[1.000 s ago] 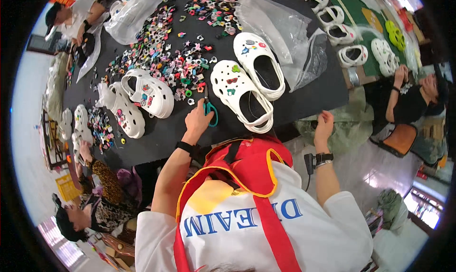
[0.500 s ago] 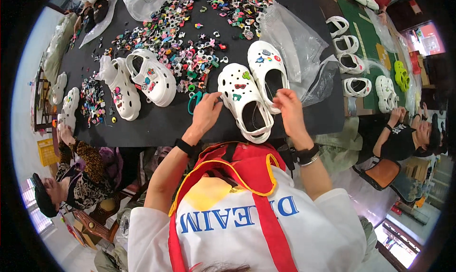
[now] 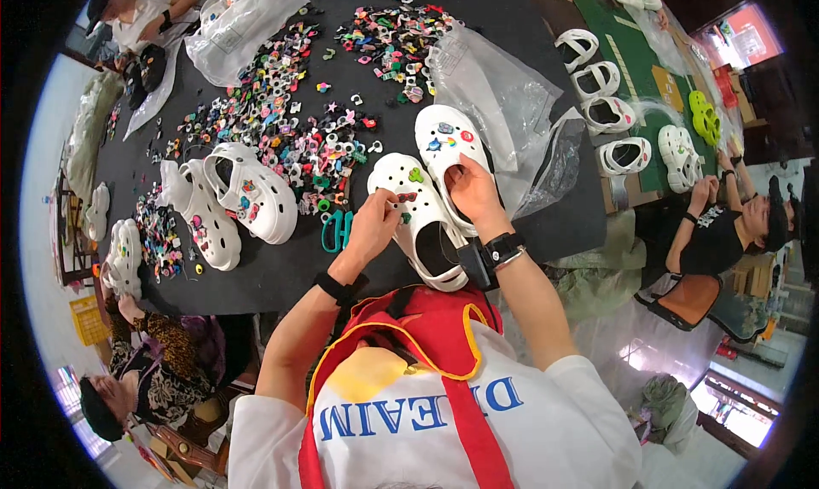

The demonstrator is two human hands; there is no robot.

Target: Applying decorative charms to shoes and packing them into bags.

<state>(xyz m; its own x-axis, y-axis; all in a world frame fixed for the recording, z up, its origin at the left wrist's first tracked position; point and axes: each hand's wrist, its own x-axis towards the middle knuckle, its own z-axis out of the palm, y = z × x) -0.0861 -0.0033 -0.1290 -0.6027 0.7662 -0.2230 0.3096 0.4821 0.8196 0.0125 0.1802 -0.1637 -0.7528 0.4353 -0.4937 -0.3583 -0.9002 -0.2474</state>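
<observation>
Left hand: our left hand (image 3: 373, 229) is resting beside the near white clog (image 3: 392, 171), its fingertips bending close together by the red glasses-shaped charm (image 3: 408, 197); we cannot tell whether they are clamping anything.
Right hand: our right hand (image 3: 473, 195) is curling at the foot opening of the far white clog (image 3: 433, 122), perhaps steadying it; we cannot tell whether its partly hidden fingers are gripping the edge.
Clog pair: both are lying side by side on the black tabletop (image 3: 554, 248), toes pointing away, probably so their uppers are facing us within reach.
Teal-handled scissors (image 3: 325, 235): they are lying just left of our left hand, apparently for easy pickup.
Loose charms (image 3: 328, 148): they are spreading beyond the scissors, likely so single pieces are showing.
Clear plastic bag (image 3: 486, 79): it is lying right of the charms, seemingly set aside.
</observation>
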